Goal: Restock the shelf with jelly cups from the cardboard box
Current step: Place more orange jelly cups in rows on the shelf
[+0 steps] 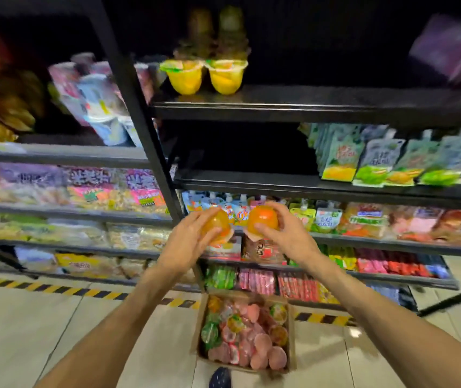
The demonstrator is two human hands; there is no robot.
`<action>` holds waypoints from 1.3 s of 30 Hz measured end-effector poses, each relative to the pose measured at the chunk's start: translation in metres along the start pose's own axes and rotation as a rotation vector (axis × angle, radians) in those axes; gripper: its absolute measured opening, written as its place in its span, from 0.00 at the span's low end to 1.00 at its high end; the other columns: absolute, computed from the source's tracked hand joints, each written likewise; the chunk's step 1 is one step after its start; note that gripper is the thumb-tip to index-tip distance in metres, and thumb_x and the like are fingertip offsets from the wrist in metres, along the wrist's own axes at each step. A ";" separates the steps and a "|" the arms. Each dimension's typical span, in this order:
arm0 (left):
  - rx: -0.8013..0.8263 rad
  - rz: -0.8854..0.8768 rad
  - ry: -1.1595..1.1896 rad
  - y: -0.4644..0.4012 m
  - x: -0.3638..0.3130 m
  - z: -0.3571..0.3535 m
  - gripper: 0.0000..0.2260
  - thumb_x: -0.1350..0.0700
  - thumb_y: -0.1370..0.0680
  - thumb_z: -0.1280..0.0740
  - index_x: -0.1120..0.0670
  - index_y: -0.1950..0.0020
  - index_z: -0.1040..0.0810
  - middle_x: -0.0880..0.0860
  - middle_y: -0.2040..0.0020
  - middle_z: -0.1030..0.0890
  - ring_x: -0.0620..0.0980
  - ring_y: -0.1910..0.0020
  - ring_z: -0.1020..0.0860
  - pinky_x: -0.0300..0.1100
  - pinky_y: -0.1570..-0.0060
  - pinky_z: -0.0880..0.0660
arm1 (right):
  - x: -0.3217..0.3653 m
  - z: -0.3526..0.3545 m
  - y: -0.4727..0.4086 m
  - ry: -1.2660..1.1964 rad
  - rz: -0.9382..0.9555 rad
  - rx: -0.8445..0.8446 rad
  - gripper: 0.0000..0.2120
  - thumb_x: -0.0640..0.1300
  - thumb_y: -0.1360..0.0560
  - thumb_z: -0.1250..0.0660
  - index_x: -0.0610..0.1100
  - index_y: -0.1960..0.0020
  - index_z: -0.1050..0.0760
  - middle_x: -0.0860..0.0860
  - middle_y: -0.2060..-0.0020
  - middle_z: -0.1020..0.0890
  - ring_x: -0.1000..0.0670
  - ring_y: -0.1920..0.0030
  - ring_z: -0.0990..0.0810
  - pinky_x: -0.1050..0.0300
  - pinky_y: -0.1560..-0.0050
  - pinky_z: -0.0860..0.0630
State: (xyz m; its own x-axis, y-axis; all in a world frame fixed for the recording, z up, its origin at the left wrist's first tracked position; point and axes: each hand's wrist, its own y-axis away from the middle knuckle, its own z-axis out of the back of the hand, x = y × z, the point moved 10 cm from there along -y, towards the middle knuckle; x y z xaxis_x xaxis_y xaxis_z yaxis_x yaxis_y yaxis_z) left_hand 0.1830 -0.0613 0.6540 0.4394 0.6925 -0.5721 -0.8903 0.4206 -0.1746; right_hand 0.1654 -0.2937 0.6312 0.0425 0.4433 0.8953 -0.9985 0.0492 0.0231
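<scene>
- Two orange jelly cups are in the air, one in each hand: the left hand has its fingers curled round one jelly cup, and the right hand grips the other jelly cup. The two cups sit just beside each other, bottoms turned toward the camera.
- Straight below the hands, on the floor, the cardboard box is open and holds many more cups, pink, green and orange.
- Well above the hands, the upper shelf carries two yellow cups near its left end, with darker cups stacked on them; the board to their right is bare.
- Judging by this, the step in hand is the carry from box to shelf, with plenty of stock left to move.
- The next move calls for lifting both hands to that shelf, turning the cups lid-up like the yellow ones, and setting them down beside the yellow pair without knocking the stack.
</scene>
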 end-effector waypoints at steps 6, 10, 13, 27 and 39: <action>-0.094 -0.112 -0.039 -0.020 -0.050 0.071 0.25 0.37 0.17 0.42 0.42 0.21 0.33 0.49 0.34 0.23 0.52 0.36 0.23 0.52 0.37 0.26 | 0.084 0.043 -0.003 0.061 0.129 -0.039 0.32 0.69 0.33 0.27 0.62 0.32 0.30 0.53 0.40 0.18 0.51 0.43 0.18 0.44 0.38 0.21; -0.178 -0.175 -0.045 -0.038 -0.075 0.119 0.24 0.37 0.17 0.40 0.39 0.21 0.34 0.45 0.32 0.25 0.46 0.35 0.25 0.48 0.38 0.26 | 0.135 0.066 -0.006 0.091 0.208 -0.032 0.28 0.60 0.26 0.25 0.62 0.29 0.31 0.55 0.37 0.21 0.54 0.41 0.19 0.58 0.48 0.18; -0.231 -0.238 -0.034 -0.052 -0.091 0.155 0.23 0.39 0.16 0.39 0.39 0.21 0.34 0.44 0.32 0.25 0.45 0.36 0.26 0.47 0.39 0.26 | 0.171 0.082 -0.015 0.101 0.255 -0.062 0.28 0.61 0.25 0.26 0.62 0.28 0.32 0.57 0.36 0.22 0.56 0.39 0.21 0.55 0.41 0.21; -0.422 -0.293 0.072 -0.176 -0.100 0.280 0.21 0.45 0.15 0.37 0.45 0.22 0.32 0.50 0.32 0.23 0.48 0.35 0.25 0.47 0.36 0.28 | 0.289 0.117 -0.106 0.006 0.340 -0.311 0.28 0.56 0.24 0.25 0.55 0.27 0.30 0.55 0.36 0.21 0.54 0.39 0.19 0.58 0.41 0.21; -0.323 0.130 -0.051 -0.300 -0.047 0.275 0.13 0.52 0.17 0.35 0.62 0.52 0.24 0.65 0.47 0.19 0.66 0.46 0.21 0.49 0.55 0.32 | 0.286 0.141 -0.186 0.068 0.287 -0.383 0.33 0.59 0.27 0.24 0.52 0.26 0.31 0.52 0.38 0.21 0.51 0.39 0.20 0.47 0.37 0.19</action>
State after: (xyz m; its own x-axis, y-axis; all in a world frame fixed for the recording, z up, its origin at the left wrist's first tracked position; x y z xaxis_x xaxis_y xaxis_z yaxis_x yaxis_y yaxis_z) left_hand 0.4621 -0.0585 0.9535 0.3182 0.7598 -0.5670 -0.9274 0.1255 -0.3523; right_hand 0.3580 -0.3024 0.9453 -0.2178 0.5437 0.8105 -0.8868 0.2366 -0.3970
